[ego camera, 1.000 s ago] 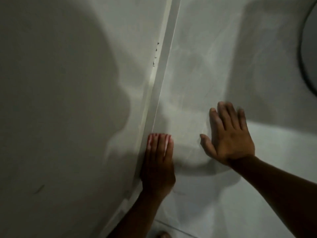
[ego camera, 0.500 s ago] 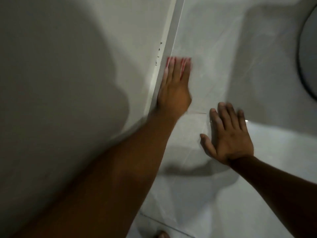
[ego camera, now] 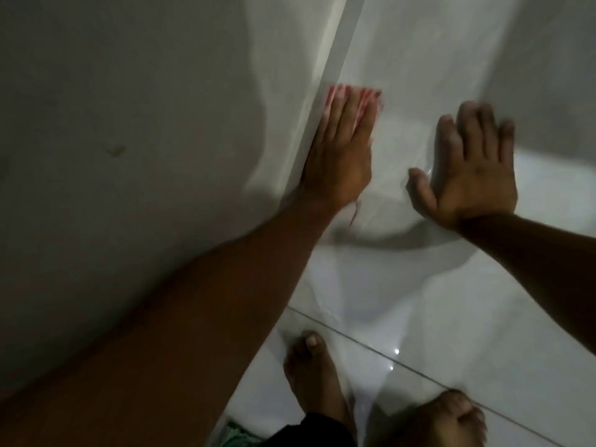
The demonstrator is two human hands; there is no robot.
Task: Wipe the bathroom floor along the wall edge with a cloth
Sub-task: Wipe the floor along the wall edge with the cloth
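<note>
My left hand [ego camera: 338, 159] lies flat on a red-and-white striped cloth [ego camera: 364, 98], pressing it onto the glossy white floor tile [ego camera: 403, 285] right against the wall edge [ego camera: 325, 88]. Only the cloth's far end shows past my fingertips, and a loose red thread trails at my wrist. My right hand [ego camera: 474, 175] rests palm down on the tile to the right, fingers spread, holding nothing. The grey wall [ego camera: 129, 124] fills the left side.
My two bare feet [ego camera: 316, 382] stand on the tile at the bottom, beside a grout line [ego camera: 419, 372]. A green patterned piece of fabric [ego camera: 238, 435] shows at the bottom edge. Shadows of my arms fall on the wall and floor.
My left hand slid the cloth forward along the wall edge, then came partly back toward me. My right hand stayed planted. The camera tipped down, bringing my feet into view.
</note>
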